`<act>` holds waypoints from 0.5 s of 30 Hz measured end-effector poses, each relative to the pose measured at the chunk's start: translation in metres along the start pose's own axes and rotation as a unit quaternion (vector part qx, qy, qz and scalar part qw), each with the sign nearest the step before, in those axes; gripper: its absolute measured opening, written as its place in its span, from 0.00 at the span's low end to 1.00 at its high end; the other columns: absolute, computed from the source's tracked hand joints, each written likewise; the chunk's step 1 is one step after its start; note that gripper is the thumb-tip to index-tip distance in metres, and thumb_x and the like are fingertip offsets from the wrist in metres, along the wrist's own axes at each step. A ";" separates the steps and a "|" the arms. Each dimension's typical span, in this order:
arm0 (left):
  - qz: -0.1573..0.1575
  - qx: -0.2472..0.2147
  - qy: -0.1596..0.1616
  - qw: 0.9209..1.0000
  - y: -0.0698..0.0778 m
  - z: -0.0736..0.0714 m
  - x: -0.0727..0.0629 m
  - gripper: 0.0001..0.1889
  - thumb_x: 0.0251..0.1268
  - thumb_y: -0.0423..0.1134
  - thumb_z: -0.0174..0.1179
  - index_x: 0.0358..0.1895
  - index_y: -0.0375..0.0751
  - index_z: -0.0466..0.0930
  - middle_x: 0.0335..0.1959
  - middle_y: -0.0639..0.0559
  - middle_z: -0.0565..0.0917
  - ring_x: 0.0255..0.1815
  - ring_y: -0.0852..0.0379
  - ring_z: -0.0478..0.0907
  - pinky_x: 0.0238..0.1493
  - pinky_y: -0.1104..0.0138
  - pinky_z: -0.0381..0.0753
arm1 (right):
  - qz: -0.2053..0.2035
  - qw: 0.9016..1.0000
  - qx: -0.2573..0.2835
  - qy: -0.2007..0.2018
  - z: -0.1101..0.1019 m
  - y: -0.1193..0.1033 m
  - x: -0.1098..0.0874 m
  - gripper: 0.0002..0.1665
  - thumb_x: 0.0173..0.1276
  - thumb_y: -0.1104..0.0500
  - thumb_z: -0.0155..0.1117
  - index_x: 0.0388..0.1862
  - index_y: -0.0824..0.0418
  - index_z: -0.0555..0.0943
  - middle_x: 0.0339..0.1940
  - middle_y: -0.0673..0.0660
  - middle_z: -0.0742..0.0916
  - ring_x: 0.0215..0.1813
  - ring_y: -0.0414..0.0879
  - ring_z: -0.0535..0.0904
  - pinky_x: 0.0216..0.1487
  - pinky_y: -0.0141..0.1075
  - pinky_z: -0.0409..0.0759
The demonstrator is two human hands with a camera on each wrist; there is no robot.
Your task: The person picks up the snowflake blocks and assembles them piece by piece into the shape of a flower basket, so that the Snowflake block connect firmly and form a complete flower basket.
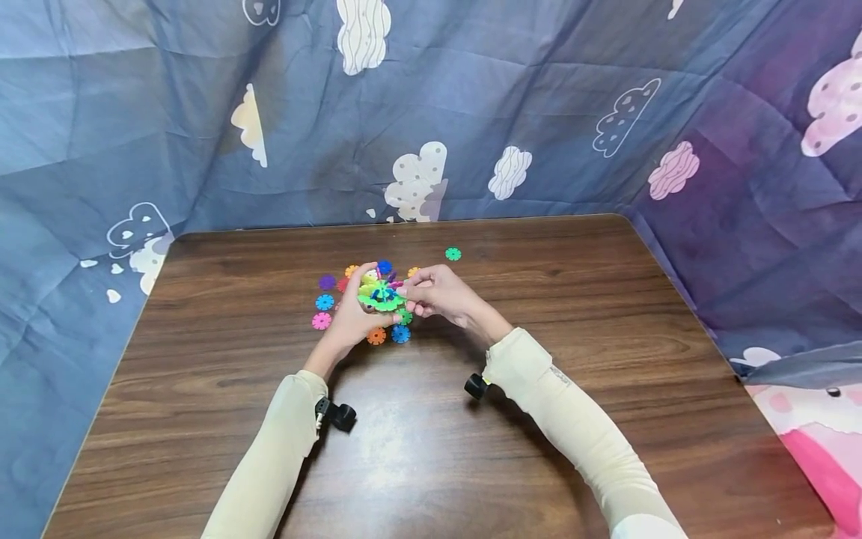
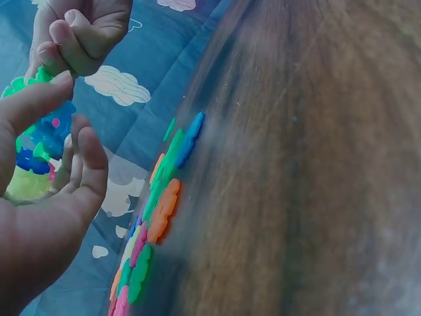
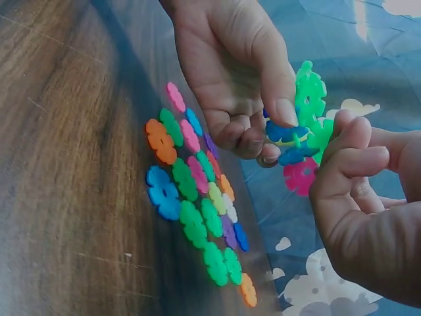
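My left hand (image 1: 353, 318) holds a cluster of joined interlocking snowflake discs (image 1: 382, 296) above the table, thumb on one side and fingers on the other. Green, blue, yellow-green and magenta discs make up the cluster. From the other side, my right hand (image 1: 441, 296) pinches the edge of the cluster with thumb and fingertips curled. In the right wrist view, a magenta disc (image 3: 299, 176) hangs just beside the right fingers, under the blue discs (image 3: 297, 155). Which disc the right fingertips grip is partly hidden behind them.
Loose flat discs lie on the brown wooden table (image 1: 606, 314) beneath and around the hands, among them an orange disc (image 1: 376, 336) and a pink disc (image 1: 322, 320). One green disc (image 1: 453, 254) lies apart toward the back. Cloud-patterned cloth (image 1: 485, 112) hangs behind the table.
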State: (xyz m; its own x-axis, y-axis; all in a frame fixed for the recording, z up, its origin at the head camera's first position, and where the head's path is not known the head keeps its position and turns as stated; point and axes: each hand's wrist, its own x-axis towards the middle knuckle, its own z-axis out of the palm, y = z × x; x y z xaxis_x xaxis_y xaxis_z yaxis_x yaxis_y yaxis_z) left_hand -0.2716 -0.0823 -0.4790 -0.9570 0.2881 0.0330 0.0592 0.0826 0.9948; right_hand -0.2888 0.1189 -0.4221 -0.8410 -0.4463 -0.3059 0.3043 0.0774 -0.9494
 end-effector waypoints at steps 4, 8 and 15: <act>0.009 0.001 0.030 1.000 0.000 -0.001 0.000 0.47 0.53 0.26 0.72 0.75 0.46 0.55 0.69 0.36 0.64 0.65 0.45 0.68 0.63 0.57 0.74 | -0.005 1.000 -0.014 -0.007 0.000 -0.001 0.002 0.06 0.74 0.65 0.58 0.39 0.68 0.78 0.17 0.52 0.83 0.18 0.37 0.74 0.21 0.25 0.72; 0.013 -0.008 0.038 0.999 0.002 -0.005 -0.002 0.46 0.52 0.25 0.72 0.75 0.45 0.57 0.70 0.38 0.63 0.66 0.45 0.66 0.58 0.61 0.78 | -0.016 0.998 -0.057 0.010 -0.007 0.002 0.011 0.12 0.76 0.59 0.57 0.40 0.69 0.79 0.20 0.54 0.82 0.20 0.38 0.72 0.23 0.27 0.71; 0.003 -0.024 0.036 0.999 0.004 -0.010 -0.008 0.46 0.53 0.25 0.72 0.74 0.48 0.58 0.78 0.45 0.54 0.71 0.48 0.58 0.46 0.71 0.78 | -0.027 0.950 -0.302 0.078 -0.023 0.023 0.031 0.12 0.73 0.59 0.62 0.42 0.70 0.81 0.28 0.58 0.82 0.26 0.43 0.73 0.29 0.33 0.72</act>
State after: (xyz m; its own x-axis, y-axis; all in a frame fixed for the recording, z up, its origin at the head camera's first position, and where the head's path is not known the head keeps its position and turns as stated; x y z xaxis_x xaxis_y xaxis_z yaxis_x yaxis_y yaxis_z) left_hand -0.2667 -0.0937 -0.4744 -0.9749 0.2184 0.0437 0.0523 0.0339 0.9981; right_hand -0.3178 0.1278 -0.4551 -0.9181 -0.3312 -0.2175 -0.0142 0.5760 -0.8173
